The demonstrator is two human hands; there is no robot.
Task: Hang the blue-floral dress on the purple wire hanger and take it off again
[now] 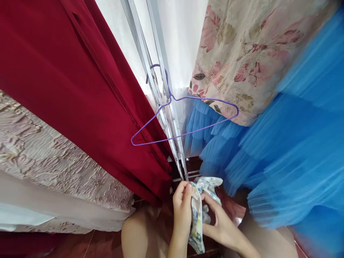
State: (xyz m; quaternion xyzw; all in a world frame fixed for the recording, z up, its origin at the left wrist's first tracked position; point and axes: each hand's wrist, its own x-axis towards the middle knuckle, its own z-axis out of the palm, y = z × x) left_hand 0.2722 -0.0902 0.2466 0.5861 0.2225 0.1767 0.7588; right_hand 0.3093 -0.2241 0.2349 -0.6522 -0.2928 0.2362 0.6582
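My left hand (pixel 182 208) and my right hand (pixel 219 220) both grip a small floral-printed cloth (pixel 197 215), white with blue and yellow marks, low in the middle of the head view. The cloth hangs down between the two hands. Above them an empty purple wire hanger (pixel 185 118) hangs by its hook from a white metal rail (pixel 158 89). Neither hand touches the hanger.
A dark red garment (pixel 80 82) hangs at the left, with a pale embossed fabric (pixel 48 157) below it. A pink-flowered cream fabric (pixel 249 53) and a pleated blue tulle skirt (pixel 290 154) fill the right. Red-brown floor tiles (pixel 80 247) show at the bottom.
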